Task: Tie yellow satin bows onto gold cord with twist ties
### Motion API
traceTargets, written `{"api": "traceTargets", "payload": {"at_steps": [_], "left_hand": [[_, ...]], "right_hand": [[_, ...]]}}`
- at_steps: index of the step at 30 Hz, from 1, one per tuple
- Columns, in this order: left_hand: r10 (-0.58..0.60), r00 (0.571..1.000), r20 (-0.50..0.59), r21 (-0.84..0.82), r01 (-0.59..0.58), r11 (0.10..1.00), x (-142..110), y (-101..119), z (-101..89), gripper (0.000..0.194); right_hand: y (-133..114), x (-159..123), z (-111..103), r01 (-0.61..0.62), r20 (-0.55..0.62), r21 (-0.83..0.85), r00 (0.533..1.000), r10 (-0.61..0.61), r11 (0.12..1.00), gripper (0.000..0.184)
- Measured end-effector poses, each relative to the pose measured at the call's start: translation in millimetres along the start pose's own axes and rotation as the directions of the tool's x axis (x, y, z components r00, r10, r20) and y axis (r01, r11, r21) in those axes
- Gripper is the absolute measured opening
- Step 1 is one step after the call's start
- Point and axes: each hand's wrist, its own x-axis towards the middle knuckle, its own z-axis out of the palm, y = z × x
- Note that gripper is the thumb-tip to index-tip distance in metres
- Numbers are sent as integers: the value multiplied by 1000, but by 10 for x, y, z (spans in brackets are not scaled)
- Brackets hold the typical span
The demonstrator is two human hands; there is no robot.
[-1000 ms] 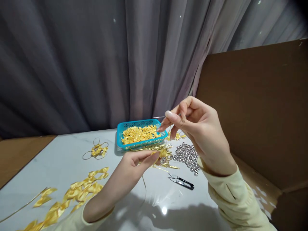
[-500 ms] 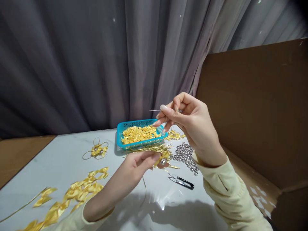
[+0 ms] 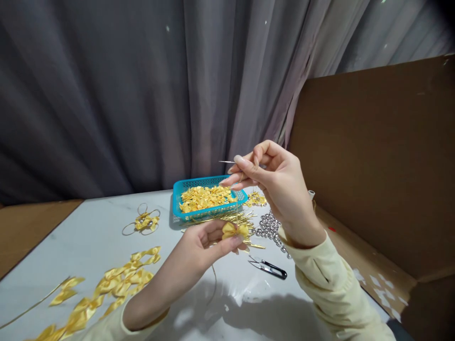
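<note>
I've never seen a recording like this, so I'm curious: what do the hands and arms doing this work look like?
They are a person's: the left hand and right hand wear no gloves. The right thumbnail looks longish, pale and glossy. The right sleeve is pale yellow and wrinkled; the left sleeve matches, partly cut off by the picture's edge.

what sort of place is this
Probably a small craft workspace, at home or in a workshop: a blue basket of yellow bows, a heap of silver beads and snips share one table.
</note>
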Motion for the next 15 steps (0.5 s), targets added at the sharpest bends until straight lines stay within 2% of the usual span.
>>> {"api": "traceTargets", "payload": {"at_steps": [4, 9, 15], "left_hand": [[-7, 1000, -8, 44, 8, 999, -12, 19, -12, 19], [-41, 998, 45, 131, 35, 991, -31, 110, -50, 17], [-79, 992, 103, 122, 66, 990, -11, 167, -105, 14]], "right_hand": [[-5, -8, -75, 33, -32, -43, 999, -34, 999, 28], [22, -38, -212, 75, -50, -51, 996, -78, 996, 26], [63, -193, -406, 11, -70, -154, 997, -22, 988, 27]]}}
